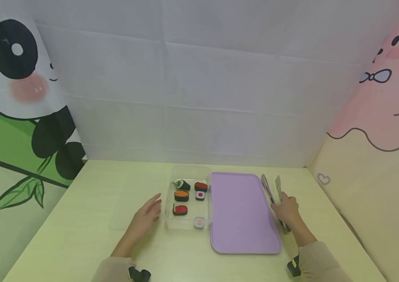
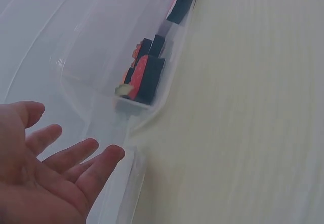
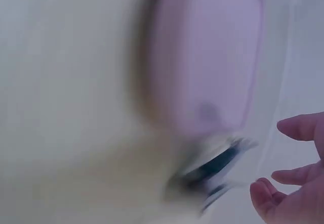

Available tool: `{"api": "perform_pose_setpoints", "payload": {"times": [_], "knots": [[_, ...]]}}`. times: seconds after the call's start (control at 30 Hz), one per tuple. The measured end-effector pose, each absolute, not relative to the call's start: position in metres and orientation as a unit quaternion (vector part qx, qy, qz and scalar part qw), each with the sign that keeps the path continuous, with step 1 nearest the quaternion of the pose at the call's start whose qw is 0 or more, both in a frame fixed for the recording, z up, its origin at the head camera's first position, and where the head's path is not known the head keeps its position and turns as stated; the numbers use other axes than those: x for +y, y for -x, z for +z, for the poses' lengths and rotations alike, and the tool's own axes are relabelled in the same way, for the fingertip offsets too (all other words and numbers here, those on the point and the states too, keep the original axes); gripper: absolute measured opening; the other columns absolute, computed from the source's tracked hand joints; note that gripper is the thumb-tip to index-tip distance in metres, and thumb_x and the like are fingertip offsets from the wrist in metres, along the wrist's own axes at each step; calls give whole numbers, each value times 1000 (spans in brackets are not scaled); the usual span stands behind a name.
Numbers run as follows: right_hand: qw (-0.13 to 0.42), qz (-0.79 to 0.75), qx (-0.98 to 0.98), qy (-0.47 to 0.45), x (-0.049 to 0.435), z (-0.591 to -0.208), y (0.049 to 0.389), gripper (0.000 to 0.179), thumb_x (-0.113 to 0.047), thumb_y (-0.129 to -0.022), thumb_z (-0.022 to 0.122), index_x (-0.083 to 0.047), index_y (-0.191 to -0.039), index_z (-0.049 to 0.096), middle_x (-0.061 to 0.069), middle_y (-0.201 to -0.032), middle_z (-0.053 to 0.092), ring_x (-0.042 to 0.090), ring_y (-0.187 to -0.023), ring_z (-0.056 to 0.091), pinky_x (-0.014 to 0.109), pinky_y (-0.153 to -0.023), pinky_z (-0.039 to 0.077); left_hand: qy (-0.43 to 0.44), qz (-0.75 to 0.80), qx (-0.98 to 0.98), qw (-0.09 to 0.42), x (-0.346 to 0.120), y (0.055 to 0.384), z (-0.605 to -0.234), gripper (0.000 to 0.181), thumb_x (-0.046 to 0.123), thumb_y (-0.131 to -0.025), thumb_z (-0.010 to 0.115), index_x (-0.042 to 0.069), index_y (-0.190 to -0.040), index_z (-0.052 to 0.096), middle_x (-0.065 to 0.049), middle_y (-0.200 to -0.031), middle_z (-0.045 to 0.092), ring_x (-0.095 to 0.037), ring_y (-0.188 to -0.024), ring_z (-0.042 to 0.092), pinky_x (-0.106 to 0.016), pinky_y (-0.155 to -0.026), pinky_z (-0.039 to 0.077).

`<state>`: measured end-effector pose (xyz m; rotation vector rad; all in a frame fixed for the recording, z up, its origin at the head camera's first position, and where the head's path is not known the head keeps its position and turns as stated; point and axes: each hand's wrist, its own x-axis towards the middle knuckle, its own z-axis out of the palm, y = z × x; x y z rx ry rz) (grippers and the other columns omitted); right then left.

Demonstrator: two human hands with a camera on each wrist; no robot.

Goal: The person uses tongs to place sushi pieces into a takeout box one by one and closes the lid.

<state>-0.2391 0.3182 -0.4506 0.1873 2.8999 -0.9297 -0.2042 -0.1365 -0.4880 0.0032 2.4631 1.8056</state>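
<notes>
My left hand [image 1: 145,215] hovers beside the left wall of a clear plastic box [image 1: 183,225], fingers loosely extended with nothing in them. Several toy sushi pieces lie in the box, among them an orange-topped piece [image 1: 181,195], a red-topped piece [image 1: 180,210], and a small white roll [image 1: 199,223] at the near right corner. My right hand [image 1: 287,209] is over a pair of metal tongs [image 1: 265,183] with dark grips, right of a purple tray [image 1: 243,219]. In the blurred right wrist view, its fingers [image 3: 298,128] are spread apart, with a gap to the tongs [image 3: 217,163].
Flat on the table [image 1: 79,231], left of the box, lies a transparent lid [image 1: 120,213], partly under my left hand. The purple tray borders the box's right side. A white backdrop [image 1: 199,129] stands behind the table, with printed cartoon panels at both sides.
</notes>
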Motion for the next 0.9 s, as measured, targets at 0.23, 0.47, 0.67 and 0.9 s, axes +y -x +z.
{"api": "perform_pose_setpoints", "payload": {"times": [0.23, 0.47, 0.67, 0.9], "knots": [[3, -354, 935, -5, 249, -416, 248, 66, -14, -96, 58, 13, -146, 24, 40, -133, 36, 54, -120, 42, 60, -94, 43, -10, 553, 833, 24, -167, 201, -485, 53, 30, -106, 42, 8, -152, 29, -23, -147, 40, -44, -125, 47, -53, -100, 41], [-1, -400, 916, 26, 172, -392, 248, 65, -15, -95, 63, 3, -149, 31, 28, -132, 45, 42, -120, 48, 52, -96, 44, 0, 500, 866, 3, -194, 207, -483, 62, 39, -105, 43, 5, -153, 24, -24, -151, 32, -45, -136, 30, -62, -103, 32], [19, -433, 900, 54, 117, -387, 244, 65, -16, -95, 63, 0, -149, 32, 24, -133, 45, 40, -121, 48, 51, -97, 44, 23, 470, 882, -10, -213, 212, -482, 63, 36, -104, 47, -1, -151, 25, -28, -151, 29, -47, -137, 25, -60, -106, 28], [43, -464, 879, 104, 60, -390, 230, 65, -18, -97, 61, -3, -151, 30, 22, -140, 41, 38, -126, 45, 52, -99, 42, 81, 443, 893, 13, -228, 214, -482, 66, 33, -102, 49, -3, -151, 23, -31, -152, 24, -51, -137, 21, -64, -105, 25]]}}
